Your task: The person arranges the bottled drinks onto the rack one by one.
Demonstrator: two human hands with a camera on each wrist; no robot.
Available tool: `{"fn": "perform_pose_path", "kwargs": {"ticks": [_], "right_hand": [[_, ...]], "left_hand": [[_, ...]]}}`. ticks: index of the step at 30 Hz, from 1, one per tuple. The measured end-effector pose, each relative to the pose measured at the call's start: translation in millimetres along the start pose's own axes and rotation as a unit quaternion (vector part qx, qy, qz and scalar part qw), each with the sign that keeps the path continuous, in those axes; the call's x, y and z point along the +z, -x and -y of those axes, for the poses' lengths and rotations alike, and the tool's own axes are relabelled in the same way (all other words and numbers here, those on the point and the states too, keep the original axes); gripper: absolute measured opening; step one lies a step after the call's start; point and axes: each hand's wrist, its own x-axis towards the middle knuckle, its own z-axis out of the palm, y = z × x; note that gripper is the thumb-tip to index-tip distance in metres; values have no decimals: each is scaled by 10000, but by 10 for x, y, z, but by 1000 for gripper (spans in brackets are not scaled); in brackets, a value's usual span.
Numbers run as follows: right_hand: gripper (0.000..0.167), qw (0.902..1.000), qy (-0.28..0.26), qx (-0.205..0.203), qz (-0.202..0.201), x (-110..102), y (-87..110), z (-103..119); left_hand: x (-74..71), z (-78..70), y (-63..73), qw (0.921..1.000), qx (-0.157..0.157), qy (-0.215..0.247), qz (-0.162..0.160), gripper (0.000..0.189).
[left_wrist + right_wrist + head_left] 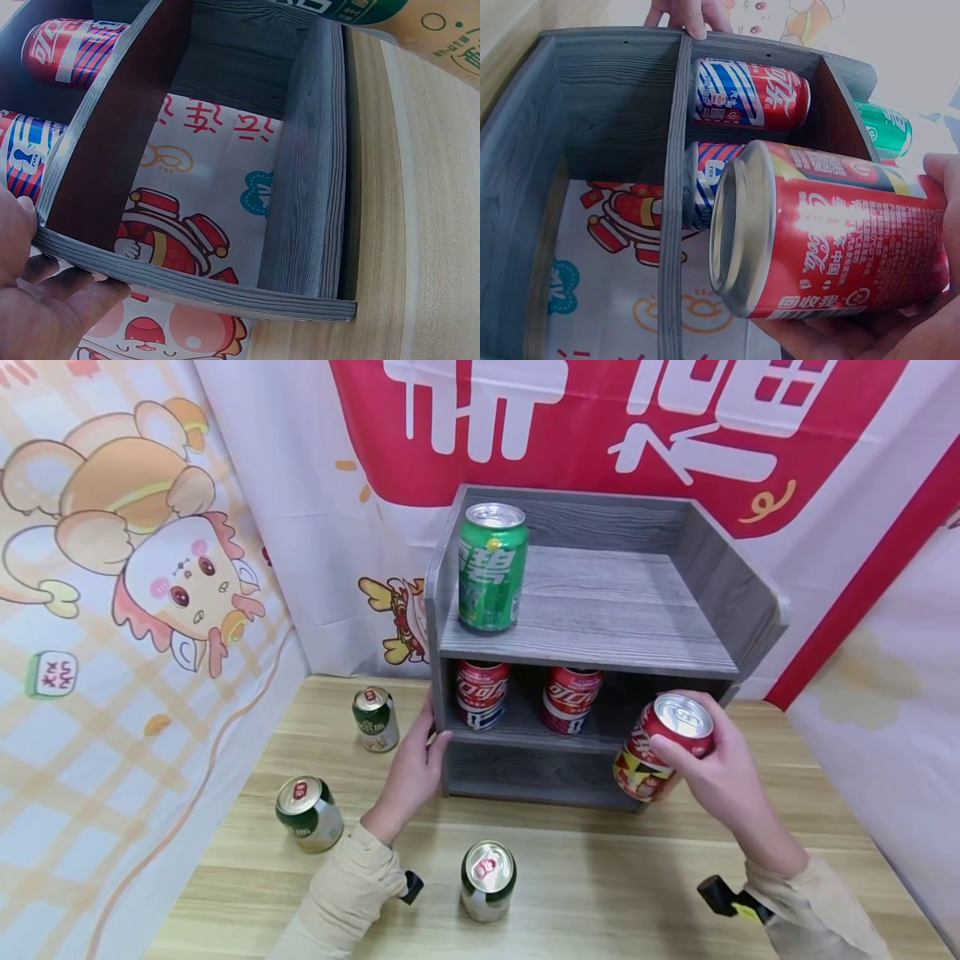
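Note:
My right hand (723, 781) grips a red Coca-Cola can (641, 764), tilted in front of the right side of a grey wooden shelf (607, 602). In the right wrist view the can's silver base points toward the shelf's compartments. My left hand (414, 767) holds the shelf's left side panel, thumb at the front edge and fingers behind it. Inside the middle compartment two red cola cans, one at the left (482, 695) and one near the centre (572, 700), stand upright. A green Sprite can (492, 568) stands on the top board at the left.
Three green-and-white cans stand on the wooden table (600, 893): one by the shelf's left side (377, 720), one farther left (309, 815), one in front (488, 883). Printed cloth (300, 460) hangs behind and at both sides. The shelf's bottom compartment (536, 775) lies under the cola cans.

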Motion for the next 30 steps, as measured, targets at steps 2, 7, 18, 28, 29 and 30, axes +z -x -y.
{"fn": "perform_pose_path", "kwargs": {"ticks": [2,7,18,28,29,30], "right_hand": [[49,9999,67,87,-79,0,-30,11],[48,9996,194,90,-181,-1,-105,46],[45,9997,-4,117,-201,36,-155,63],[51,9967,-270,734,-208,57,-202,68],[53,9959,-349,804,-201,63,-207,67],[54,9948,-483,875,-209,73,-215,64]], "left_hand": [[4,2,0,10000,49,6,-17,66],[8,-2,0,10000,77,5,-55,67],[12,-4,-9,9999,92,-13,-70,67],[6,-7,1,9999,92,-77,-65,66],[6,-5,1,9999,92,-65,-66,66],[7,-4,2,9999,85,-52,-67,66]]}}
